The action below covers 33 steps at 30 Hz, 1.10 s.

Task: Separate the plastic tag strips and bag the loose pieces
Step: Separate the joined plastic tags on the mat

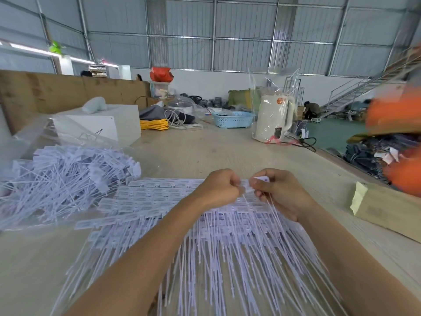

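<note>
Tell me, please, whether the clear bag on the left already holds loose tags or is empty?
Holding tags: the clear bag lies open on the table, with a heap of loose tags inside its mouth.

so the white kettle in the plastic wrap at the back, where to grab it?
Take the kettle by its handle, coming from the right. It stands upright with the handle looping out on that side, clear of the blue basket on its left. The loose wrap over the body looks slippery for a grip.

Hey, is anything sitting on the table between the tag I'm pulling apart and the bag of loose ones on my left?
Nothing visible blocks it. The left hand and right hand pinch the tag above the joined strips, and only those flat strips and bare table lie between it and the clear bag of loose pieces.
</note>
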Motion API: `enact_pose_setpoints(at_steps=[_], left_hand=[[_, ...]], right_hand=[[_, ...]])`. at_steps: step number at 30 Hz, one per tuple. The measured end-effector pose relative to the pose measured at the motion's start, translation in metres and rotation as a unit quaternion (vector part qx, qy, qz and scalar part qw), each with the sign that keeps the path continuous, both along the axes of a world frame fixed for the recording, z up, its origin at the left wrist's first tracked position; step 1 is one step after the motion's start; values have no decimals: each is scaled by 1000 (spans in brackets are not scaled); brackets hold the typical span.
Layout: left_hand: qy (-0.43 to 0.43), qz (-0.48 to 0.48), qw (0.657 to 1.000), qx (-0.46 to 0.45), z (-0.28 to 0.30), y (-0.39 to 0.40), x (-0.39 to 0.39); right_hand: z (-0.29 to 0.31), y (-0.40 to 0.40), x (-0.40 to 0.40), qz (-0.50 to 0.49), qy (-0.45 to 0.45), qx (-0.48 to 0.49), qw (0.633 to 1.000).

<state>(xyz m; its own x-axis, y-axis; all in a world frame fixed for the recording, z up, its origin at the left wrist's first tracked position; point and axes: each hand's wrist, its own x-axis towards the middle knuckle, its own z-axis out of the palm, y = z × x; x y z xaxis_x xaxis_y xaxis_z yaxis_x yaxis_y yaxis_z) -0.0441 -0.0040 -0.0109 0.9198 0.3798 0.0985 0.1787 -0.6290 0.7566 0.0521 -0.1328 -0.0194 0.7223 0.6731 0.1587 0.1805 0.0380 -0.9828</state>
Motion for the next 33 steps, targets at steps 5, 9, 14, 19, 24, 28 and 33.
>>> enact_pose_setpoints(at_steps=[5, 9, 14, 19, 24, 28, 33], left_hand=[[-2, -2, 999, -32, 0, 5, -3], [-37, 28, 999, 0, 1, 1, 0], [-48, 27, 997, -44, 0, -3, 0], [-8, 39, 990, -135, 6, -1, -1], [18, 26, 975, -220, 12, -2, -4], [-6, -5, 984, -177, 19, -3, -9], [60, 18, 997, -35, 19, -8, 0]], right_hand=[[-2, 1, 4, 11, -29, -5, 1000], [-3, -3, 4, 55, -34, -61, 996], [-2, -2, -3, 28, -99, -61, 993], [-2, 1, -5, -1, -172, -40, 984], [-3, 4, -2, -45, -268, -41, 961], [-2, -10, 22, -175, -205, -68, 961], [22, -25, 24, 6, 254, 164, 953]])
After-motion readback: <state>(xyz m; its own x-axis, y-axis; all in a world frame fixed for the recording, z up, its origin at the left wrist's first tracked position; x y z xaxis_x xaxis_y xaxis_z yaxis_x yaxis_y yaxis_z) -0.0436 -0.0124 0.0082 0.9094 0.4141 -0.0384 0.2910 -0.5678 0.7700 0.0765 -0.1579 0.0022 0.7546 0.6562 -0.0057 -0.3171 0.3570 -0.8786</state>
